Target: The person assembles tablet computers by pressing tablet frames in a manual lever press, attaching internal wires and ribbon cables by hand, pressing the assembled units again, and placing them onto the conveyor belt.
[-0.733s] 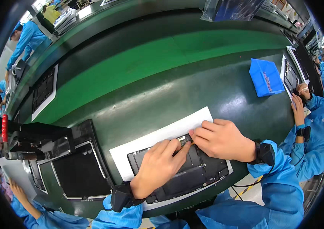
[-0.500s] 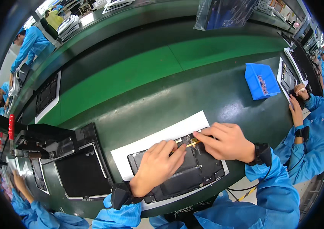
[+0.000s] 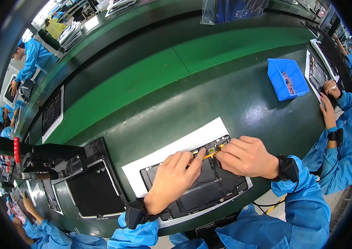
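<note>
A dark, opened device chassis point(image 3: 199, 197), likely a tablet or thin laptop with its inner parts exposed, lies on a white sheet point(image 3: 140, 176) in front of me. Near its far edge runs a thin yellow-orange flex cable point(image 3: 211, 155). My right hand point(image 3: 248, 157) has its fingers closed in a pinch at the cable's right end. My left hand point(image 3: 176, 178) rests over the chassis with thumb and forefinger apart, the thumb tip by the cable's left end. Its other fingertips are on the chassis's upper part and hide some of it.
At left stands a black press fixture point(image 3: 66, 166) with a red handle point(image 3: 16, 150) and a dark panel point(image 3: 95, 191) in it. A blue bin point(image 3: 286, 79) of small parts is at the far right. A co-worker's hands point(image 3: 329, 99) work on another chassis there.
My right hand's fingers have curled in more tightly at the cable's end, and more of the yellow-orange cable shows. My left hand stays in place. The whole view has shifted slightly.
</note>
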The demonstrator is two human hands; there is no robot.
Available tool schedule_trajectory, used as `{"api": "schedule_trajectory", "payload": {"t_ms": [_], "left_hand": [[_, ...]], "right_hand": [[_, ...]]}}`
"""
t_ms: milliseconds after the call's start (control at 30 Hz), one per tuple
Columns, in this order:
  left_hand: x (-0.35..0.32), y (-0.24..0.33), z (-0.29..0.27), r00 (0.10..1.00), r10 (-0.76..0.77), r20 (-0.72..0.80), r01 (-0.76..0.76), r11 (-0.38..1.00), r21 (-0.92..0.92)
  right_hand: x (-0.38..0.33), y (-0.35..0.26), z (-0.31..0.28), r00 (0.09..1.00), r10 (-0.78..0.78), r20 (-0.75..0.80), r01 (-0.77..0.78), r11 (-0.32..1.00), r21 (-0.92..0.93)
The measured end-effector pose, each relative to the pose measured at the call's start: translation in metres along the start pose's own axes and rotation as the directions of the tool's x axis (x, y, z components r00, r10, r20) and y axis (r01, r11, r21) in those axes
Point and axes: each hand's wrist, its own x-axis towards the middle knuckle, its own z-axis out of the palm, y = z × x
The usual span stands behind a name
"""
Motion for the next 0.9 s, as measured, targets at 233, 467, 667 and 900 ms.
{"api": "schedule_trajectory", "payload": {"t_ms": [233, 467, 667, 900], "left_hand": [[0.001, -0.001, 0.001, 1.000, -0.013, 0.027, 0.013, 1.000, 0.005], [0.001, -0.002, 0.001, 0.999, -0.014, 0.032, 0.014, 1.000, 0.000], [0.005, -0.001, 0.001, 0.999, -0.026, 0.046, 0.026, 0.999, -0.019], [0.006, 0.000, -0.001, 0.998, -0.033, 0.058, 0.034, 0.999, -0.015]], "right_hand": [[-0.002, -0.004, -0.001, 0.999, -0.020, -0.046, 0.017, 0.998, -0.067], [-0.003, -0.006, -0.002, 0.994, -0.108, -0.032, 0.102, 0.984, -0.147], [-0.001, -0.002, 0.007, 0.998, -0.051, -0.046, 0.053, 0.997, 0.055], [0.003, -0.002, 0.003, 0.992, -0.114, 0.044, 0.114, 0.993, 0.016]]}}
